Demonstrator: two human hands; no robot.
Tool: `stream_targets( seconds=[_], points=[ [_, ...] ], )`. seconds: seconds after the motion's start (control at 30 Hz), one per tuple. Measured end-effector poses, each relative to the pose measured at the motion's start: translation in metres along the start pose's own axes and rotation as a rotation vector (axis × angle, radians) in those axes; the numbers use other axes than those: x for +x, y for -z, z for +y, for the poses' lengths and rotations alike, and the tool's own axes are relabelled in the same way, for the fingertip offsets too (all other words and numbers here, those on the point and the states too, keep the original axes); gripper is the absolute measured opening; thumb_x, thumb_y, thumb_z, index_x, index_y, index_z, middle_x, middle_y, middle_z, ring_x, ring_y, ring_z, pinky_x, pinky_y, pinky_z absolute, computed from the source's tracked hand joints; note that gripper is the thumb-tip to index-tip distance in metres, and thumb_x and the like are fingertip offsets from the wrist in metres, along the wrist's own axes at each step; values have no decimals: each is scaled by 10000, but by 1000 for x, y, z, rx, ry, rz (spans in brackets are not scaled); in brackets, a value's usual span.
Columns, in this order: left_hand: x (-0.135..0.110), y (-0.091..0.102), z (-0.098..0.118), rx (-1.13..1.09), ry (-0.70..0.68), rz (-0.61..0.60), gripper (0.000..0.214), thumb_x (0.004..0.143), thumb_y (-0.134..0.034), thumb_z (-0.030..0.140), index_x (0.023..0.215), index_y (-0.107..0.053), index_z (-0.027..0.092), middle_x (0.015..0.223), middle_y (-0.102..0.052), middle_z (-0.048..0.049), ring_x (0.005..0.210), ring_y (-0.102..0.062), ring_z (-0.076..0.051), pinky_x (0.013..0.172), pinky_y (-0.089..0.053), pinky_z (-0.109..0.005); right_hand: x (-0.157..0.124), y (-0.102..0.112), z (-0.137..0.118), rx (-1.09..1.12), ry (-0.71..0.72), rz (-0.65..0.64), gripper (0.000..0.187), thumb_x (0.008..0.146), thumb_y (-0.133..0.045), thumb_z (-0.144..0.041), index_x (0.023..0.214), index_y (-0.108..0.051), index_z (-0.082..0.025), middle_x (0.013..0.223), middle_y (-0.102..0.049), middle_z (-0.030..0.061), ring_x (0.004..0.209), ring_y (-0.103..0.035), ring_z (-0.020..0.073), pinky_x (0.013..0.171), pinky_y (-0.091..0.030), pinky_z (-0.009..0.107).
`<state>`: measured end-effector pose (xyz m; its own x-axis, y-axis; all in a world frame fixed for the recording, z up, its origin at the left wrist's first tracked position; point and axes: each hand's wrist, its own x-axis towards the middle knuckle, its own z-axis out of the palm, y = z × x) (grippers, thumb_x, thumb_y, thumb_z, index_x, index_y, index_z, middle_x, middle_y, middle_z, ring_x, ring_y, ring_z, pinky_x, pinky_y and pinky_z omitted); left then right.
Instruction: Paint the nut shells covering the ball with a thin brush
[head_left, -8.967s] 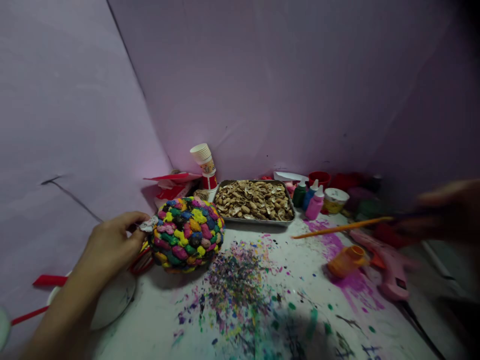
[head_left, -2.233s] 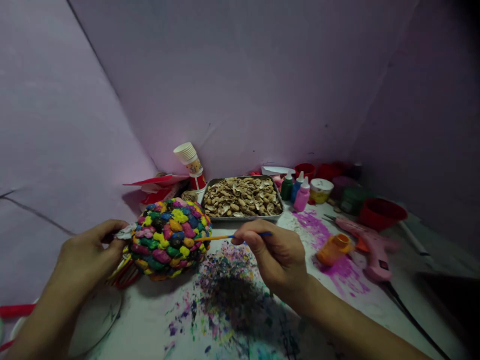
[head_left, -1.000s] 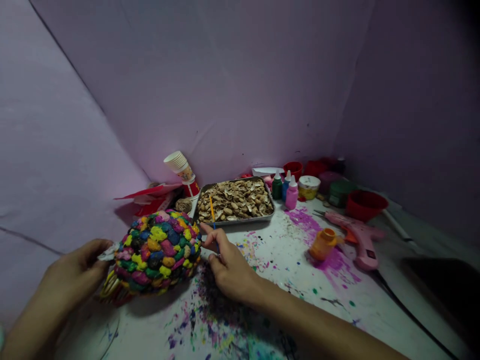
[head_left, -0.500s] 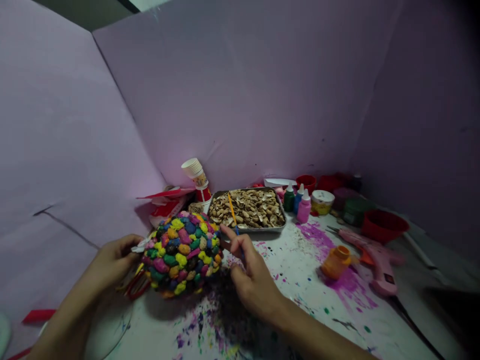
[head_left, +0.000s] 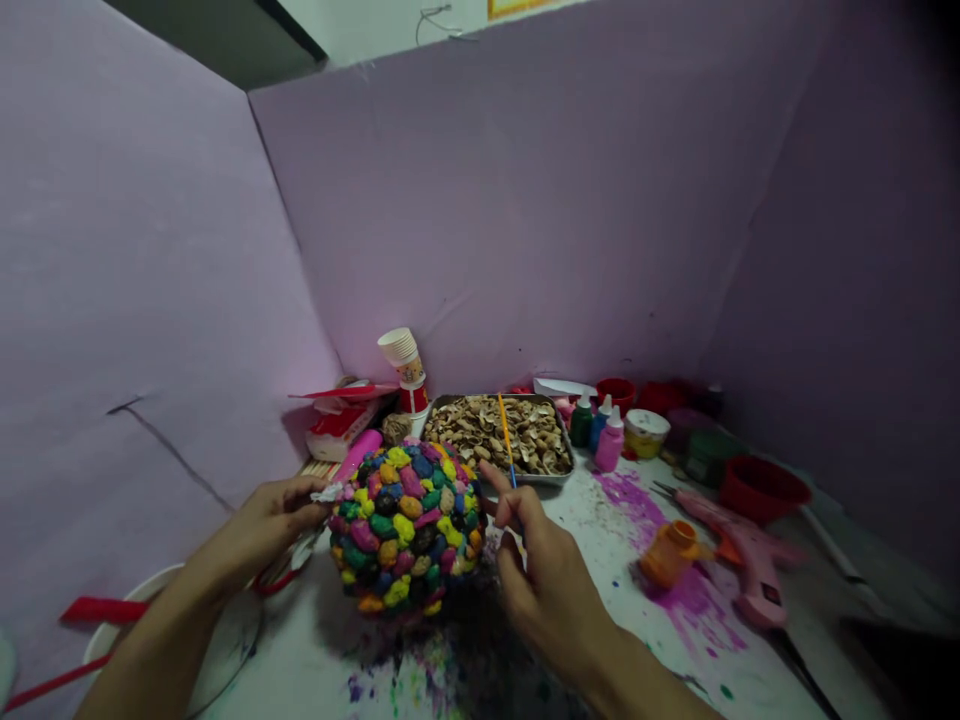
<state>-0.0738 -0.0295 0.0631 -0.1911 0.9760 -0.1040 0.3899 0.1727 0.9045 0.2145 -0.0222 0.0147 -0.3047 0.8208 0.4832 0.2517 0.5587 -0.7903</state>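
A ball (head_left: 409, 525) covered in peanut shells painted yellow, green, blue, pink, orange and black sits before me, near the table's middle. My left hand (head_left: 281, 520) pinches a crumpled white tissue (head_left: 328, 492) against the ball's left side. On the other side, my right hand (head_left: 544, 565) has its fingers closed round a thin paintbrush (head_left: 507, 430), its orange end pointing up and away. The index finger of that hand reaches to the ball's right side. The brush tip is hidden by the hand. Red-handled scissors (head_left: 274, 582) lie below my left wrist.
Behind the ball stands a metal tray (head_left: 555, 479) of peanut shells. Stacked paper cups (head_left: 410, 370) are left of it, paint bottles (head_left: 610, 442) right. An opened orange paint bottle (head_left: 667, 556) and a pink glue gun (head_left: 757, 570) lie farther right. Lilac panels (head_left: 480, 220) enclose the table.
The ball and both hands have shifted to the right relative to the tray. My view has tilted up slightly. A pink object behind the ball now shows more.
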Motion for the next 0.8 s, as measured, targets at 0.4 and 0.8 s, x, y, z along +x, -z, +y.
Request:
stream_targets(
  seconds=[0.4,0.8],
  points=[
    [-14,1,18,417,-128,254,219,590,-554,351,661,-719,227,613,-713,-37,622,-629,-234,629,-478,-327,-1,2,0,-48,-8,-34,243,773,-377,-69,866,-320,-285,1424,-540,187,1279,-555,262,824,-545,389],
    [-33,-20,29,509,-385,323,305,683,-466,322,787,-739,232,832,-778,-30,792,-696,-229,714,-514,-281,5,17,-12,-131,90,51,151,888,-376,-131,859,-355,-278,1339,-600,235,1187,-632,269,820,-569,406]
  ],
)
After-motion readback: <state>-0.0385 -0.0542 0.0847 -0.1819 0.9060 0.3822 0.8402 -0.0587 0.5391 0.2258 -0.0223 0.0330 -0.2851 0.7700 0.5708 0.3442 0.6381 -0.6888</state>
